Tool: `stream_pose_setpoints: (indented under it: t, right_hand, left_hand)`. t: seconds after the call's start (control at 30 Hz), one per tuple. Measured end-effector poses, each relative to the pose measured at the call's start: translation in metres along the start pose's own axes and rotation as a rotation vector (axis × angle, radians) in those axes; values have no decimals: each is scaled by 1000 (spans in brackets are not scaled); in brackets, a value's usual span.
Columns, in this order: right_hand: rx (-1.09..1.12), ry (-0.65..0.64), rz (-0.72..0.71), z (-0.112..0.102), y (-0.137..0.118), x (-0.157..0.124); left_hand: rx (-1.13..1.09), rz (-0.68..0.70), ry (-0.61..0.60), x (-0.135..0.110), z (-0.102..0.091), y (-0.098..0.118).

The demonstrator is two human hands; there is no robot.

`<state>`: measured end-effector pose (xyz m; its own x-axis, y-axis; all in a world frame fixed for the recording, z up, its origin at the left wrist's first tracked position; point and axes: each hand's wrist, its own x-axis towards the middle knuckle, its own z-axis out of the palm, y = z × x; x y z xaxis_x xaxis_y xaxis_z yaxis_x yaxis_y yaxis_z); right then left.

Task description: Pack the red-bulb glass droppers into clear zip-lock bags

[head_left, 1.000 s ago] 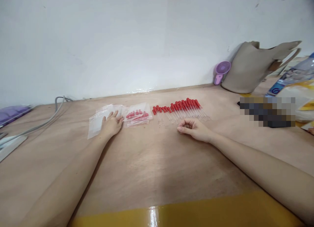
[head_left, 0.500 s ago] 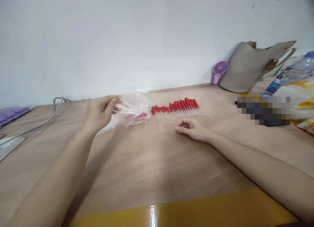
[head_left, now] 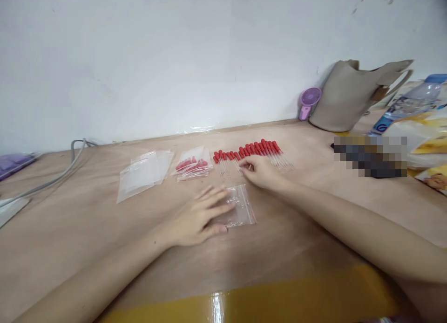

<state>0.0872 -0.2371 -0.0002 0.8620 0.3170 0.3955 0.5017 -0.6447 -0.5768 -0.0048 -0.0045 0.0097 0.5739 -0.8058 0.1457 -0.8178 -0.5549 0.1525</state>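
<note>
My left hand (head_left: 204, 216) lies with fingers spread over a clear zip bag (head_left: 244, 206) on the table, covering its left part. My right hand (head_left: 260, 173) is at the row of thin clear sticks with red heads (head_left: 256, 148), fingers curled and thumb and forefinger together at the lower ends of a few sticks. Whether something is pinched there is hidden. Left of the row are clear bags with red-headed pieces inside (head_left: 192, 165). Farther left, several flat clear bags (head_left: 141, 174) overlap in a pile.
Brown covering lies over the table (head_left: 167, 276), with yellow tape (head_left: 272, 299) along the near edge. A purple hand fan (head_left: 310, 97), a grey pitcher-like container (head_left: 344, 99) and a water bottle (head_left: 405, 106) stand at the right back. A grey cable (head_left: 66, 169) runs at left.
My left hand has brought a clear bag from the left to the middle and now rests flat on it. My right hand has moved slightly left, up to the sticks.
</note>
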Motion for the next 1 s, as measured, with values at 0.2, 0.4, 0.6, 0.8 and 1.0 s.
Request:
stream_pose_setpoints:
  t: [0.2, 0.4, 0.6, 0.8, 1.0]
  right_hand:
    - [-292, -134, 248, 24, -27, 52]
    - [-313, -152, 402, 42, -47, 63]
    - [-191, -122, 340, 12, -39, 48]
    - [440, 29, 298, -13, -3, -5]
    - [712, 150, 386, 5, 9, -40]
  left_hand:
    - [1, -43, -135, -3, 12, 6]
    - [-1, -70, -130, -4, 13, 5]
    - [-21, -95, -98, -7, 13, 6]
    - [-38, -96, -69, 0, 4, 7]
    - [-49, -107, -8, 2, 8, 6]
